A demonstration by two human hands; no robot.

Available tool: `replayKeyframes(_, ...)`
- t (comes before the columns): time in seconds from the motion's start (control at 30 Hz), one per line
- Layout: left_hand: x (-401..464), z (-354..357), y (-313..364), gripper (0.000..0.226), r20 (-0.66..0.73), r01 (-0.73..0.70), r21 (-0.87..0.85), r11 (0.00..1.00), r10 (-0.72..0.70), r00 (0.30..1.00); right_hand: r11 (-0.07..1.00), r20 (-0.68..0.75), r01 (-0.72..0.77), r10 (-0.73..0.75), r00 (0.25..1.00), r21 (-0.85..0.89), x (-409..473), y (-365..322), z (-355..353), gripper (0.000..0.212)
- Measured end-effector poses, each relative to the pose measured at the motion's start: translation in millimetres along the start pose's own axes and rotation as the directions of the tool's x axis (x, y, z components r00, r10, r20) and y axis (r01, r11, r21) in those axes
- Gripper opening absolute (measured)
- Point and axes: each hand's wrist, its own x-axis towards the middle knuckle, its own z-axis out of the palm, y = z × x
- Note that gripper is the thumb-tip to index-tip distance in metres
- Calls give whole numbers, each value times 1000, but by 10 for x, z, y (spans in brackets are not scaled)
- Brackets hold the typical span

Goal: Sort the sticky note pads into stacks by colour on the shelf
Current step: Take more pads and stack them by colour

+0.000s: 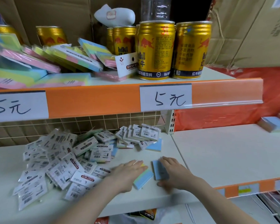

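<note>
A heap of small packaged sticky note pads (60,160) lies on the left of the lower white shelf (168,149). My left hand (128,172) rests flat, fingers straight, on a multicolour pad (144,178) lying on the shelf. Just right of it, my right hand (173,173) grips a blue pad (160,170), thumb below and fingers over its far edge. A loose blue pad (154,145) lies behind, beside a leaning row of packaged pads (141,133).
The upper shelf carries larger multicolour pads (44,60) and gold drink cans (155,49). An orange price rail (94,101) with "5元" labels runs across. The adjoining right shelf (229,152) holds one blue pad stack (273,124). Cardboard boxes stand behind.
</note>
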Motion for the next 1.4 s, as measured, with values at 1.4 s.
replayKeyframes(1.4,1481,-652,3487,110,-398,-211,-23,977,184,899,913,-534,-392,388,751,112,-2868,2610,-688,72)
